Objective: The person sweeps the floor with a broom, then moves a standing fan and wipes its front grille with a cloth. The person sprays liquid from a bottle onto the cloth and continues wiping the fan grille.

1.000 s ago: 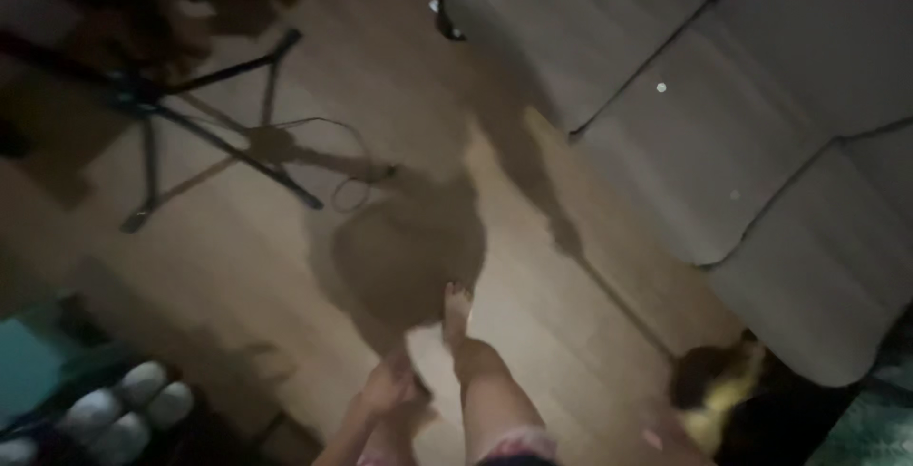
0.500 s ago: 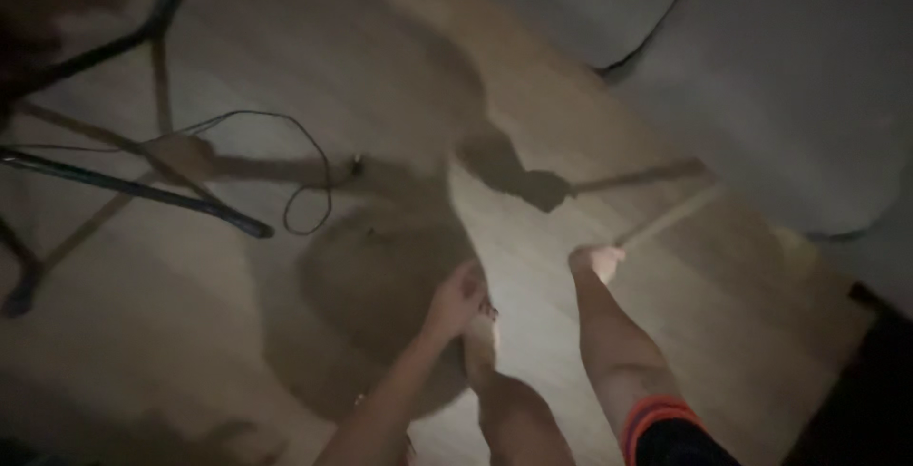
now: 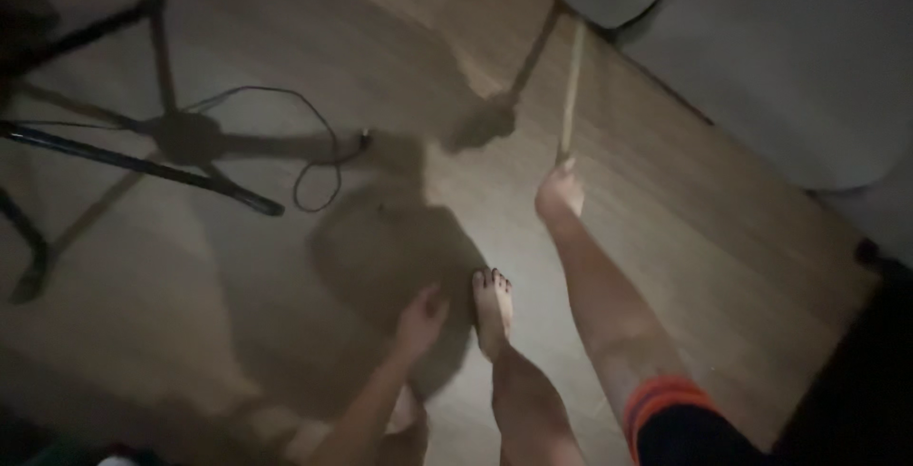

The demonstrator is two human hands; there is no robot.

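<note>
The far end of the thin wooden stick [image 3: 570,95] is slipping out of sight under the grey sofa [image 3: 789,57], which the top and right edges are cutting off. The picture is dim and blurring the left hand [image 3: 420,319]. The black stand [image 3: 162,138] is running off the left edge.

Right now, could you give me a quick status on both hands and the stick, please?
Right hand gripping thin wooden stick, stick pointing toward the grey sofa. Left hand open, empty, beside bare foot. Tripod stand and loose cable on floor, left.
</note>
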